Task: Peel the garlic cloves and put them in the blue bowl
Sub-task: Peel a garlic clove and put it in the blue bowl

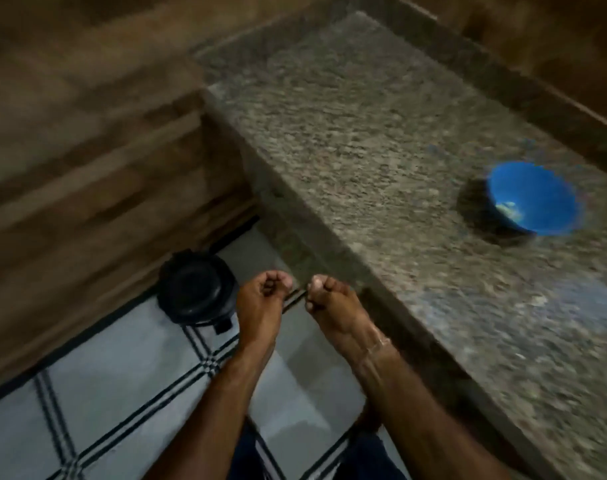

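The blue bowl (534, 199) stands on the granite counter at the right, with a few pale garlic cloves (508, 207) in its bottom. Both hands hang over the floor just off the counter's front edge, well to the left of the bowl. My left hand (262, 299) has its fingers curled against the thumb, and nothing shows in it. The fingers of my right hand (329, 299) are curled too, pinching a small pale piece that looks like a garlic clove (316, 281). The view is blurred.
The speckled granite counter (381, 150) runs from the upper middle to the lower right. A round black container (196, 289) stands on the tiled floor (122, 393) just left of my left hand. Wood-patterned walls (87, 150) close off the left and back.
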A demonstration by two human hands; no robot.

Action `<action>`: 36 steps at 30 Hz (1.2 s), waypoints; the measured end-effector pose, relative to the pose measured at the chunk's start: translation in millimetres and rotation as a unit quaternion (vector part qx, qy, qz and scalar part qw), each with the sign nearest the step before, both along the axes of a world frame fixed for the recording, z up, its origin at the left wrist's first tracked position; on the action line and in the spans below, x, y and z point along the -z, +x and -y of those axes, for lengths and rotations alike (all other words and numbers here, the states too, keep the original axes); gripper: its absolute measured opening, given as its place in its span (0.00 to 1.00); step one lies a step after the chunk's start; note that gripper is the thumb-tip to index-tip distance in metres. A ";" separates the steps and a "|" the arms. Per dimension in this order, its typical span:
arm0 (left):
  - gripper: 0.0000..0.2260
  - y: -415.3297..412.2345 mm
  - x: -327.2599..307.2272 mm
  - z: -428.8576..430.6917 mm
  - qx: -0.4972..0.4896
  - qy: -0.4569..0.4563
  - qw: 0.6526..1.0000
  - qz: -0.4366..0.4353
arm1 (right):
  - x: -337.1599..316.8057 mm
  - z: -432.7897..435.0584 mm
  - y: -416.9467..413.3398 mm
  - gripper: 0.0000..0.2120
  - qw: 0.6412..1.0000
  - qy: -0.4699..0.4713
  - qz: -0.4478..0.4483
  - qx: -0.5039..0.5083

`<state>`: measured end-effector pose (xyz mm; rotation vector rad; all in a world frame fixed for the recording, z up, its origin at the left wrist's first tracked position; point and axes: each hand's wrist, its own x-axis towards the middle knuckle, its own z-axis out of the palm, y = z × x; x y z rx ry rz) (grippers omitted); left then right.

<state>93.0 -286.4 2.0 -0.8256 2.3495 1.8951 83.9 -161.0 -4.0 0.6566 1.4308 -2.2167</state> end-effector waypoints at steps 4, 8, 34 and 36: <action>0.11 16.6 15.1 137.2 -0.073 -0.014 0.997 -0.011 | 13.0 133.8 -1.3 0.16 0.998 -0.003 0.040 -0.046; 0.12 31.2 25.9 232.8 -0.133 -0.027 0.991 0.014 | 23.6 219.4 -2.9 0.17 0.994 0.001 0.066 -0.084; 0.03 -97.3 456.5 373.0 -0.407 0.372 0.788 0.273 | 450.1 390.9 -144.8 0.11 0.935 0.067 0.318 -0.145; 0.14 -110.9 478.9 374.0 -0.403 0.397 0.776 0.281 | 465.2 391.6 -154.8 0.16 0.924 0.070 0.318 -0.200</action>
